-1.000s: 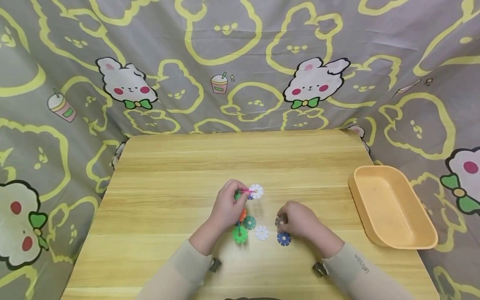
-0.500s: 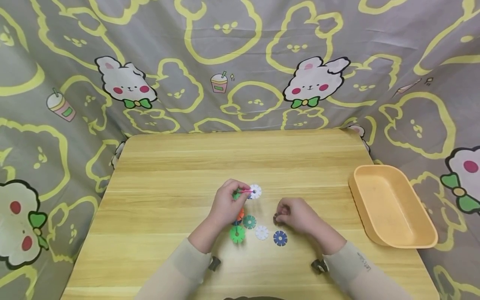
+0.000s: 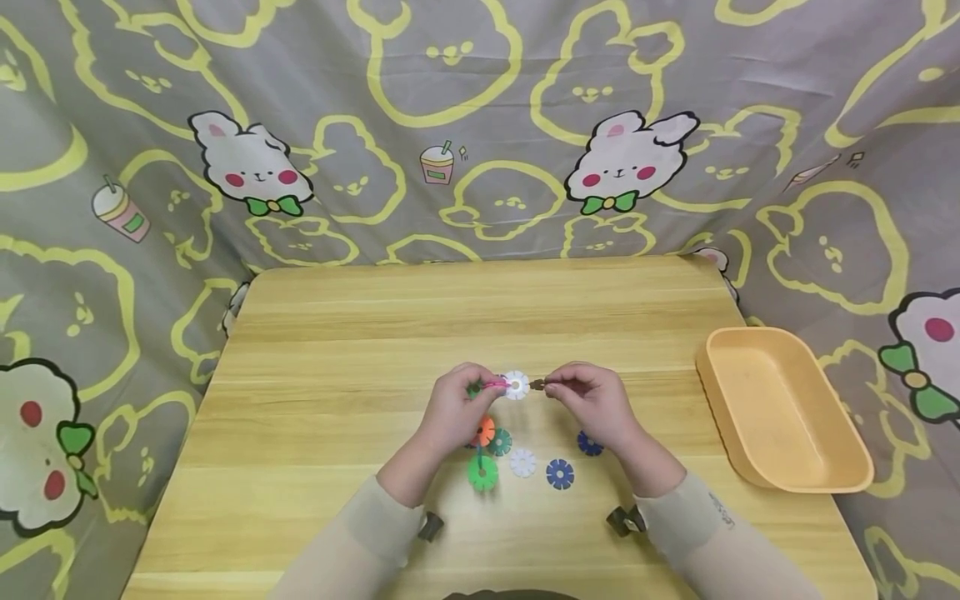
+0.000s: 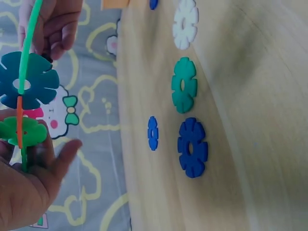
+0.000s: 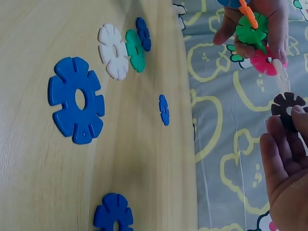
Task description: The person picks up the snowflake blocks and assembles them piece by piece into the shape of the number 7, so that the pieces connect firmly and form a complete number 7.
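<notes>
My left hand (image 3: pixel 457 410) holds a chain of slotted plastic flower discs linked edge to edge. Its pink disc (image 5: pixel 263 63) is at the fingertips, and a white disc (image 3: pixel 515 385) sticks out toward the right. A green disc (image 5: pixel 251 30), an orange disc (image 3: pixel 486 430), a blue disc (image 4: pixel 40 79) and a bright green disc (image 3: pixel 483 472) hang on the near side. Between thumb and fingers my right hand (image 3: pixel 600 408) pinches a dark brown disc (image 5: pixel 285 103), its edge right at the white disc's rim.
Below the hands, a teal disc (image 3: pixel 501 442), a white loose disc (image 3: pixel 522 463) and several blue ones, including a blue loose disc (image 3: pixel 560 474), lie on the wooden table (image 3: pixel 337 333). An orange-yellow bin (image 3: pixel 798 483) stands at the right edge. A patterned curtain (image 3: pixel 510 83) surrounds the table.
My right hand has lifted the brown disc from the table and brought it up and left to the white disc of the chain. The left hand has stayed nearly in place.
</notes>
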### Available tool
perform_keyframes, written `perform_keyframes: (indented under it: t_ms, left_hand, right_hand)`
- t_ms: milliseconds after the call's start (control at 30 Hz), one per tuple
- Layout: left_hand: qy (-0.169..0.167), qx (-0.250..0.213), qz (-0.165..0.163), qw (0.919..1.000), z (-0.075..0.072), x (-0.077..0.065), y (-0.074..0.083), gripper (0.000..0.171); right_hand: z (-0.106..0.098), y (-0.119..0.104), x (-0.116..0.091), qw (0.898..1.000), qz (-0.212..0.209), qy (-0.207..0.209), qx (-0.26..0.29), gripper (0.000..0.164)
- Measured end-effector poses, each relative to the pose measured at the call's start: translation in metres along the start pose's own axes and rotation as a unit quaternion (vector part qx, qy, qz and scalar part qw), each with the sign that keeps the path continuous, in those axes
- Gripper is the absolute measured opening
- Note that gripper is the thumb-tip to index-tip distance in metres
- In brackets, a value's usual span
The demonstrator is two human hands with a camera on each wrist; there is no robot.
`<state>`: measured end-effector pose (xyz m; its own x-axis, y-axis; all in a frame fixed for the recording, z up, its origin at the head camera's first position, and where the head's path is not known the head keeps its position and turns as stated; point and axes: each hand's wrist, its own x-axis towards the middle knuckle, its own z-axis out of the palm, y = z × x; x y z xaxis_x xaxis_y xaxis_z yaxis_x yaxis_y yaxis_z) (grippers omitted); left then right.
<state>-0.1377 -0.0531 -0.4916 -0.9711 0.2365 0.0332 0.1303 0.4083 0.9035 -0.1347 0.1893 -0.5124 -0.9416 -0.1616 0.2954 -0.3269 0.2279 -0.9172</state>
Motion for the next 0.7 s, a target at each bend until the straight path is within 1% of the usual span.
perform_keyframes:
  t_ms: [167, 267, 400, 567, 700]
  left_hand:
    - [-0.005, 0.022, 0.016, 0.9996, -0.0042, -0.0012, 0.0066, 0.009]
    - [-0.004, 0.029, 0.027, 0.9992, -0.0063, -0.0011, 0.0093, 0.01]
    - [-0.004, 0.025, 0.03, 0.9992, -0.0067, -0.0004, 0.0088, 0.011]
    - [-0.011, 0.009, 0.038, 0.9992, -0.0059, 0.0001, 0.008, 0.008]
    - [-0.011, 0.004, 0.03, 0.9995, -0.0057, 0.0001, 0.0077, 0.009]
  right_hand:
    - [0.0, -0.0005, 0.0, 1.0, -0.01, 0.002, -0.012, 0.011]
    - [0.0, -0.0019, 0.0004, 1.0, -0.016, 0.004, -0.007, 0.011]
    - [0.0013, -0.0042, 0.0013, 1.0, -0.021, 0.005, 0.005, 0.011]
    - [0.0041, -0.0066, 0.0019, 0.999, -0.029, -0.003, 0.019, 0.013]
    - [0.0057, -0.0076, 0.0019, 0.999, -0.031, -0.01, 0.025, 0.013]
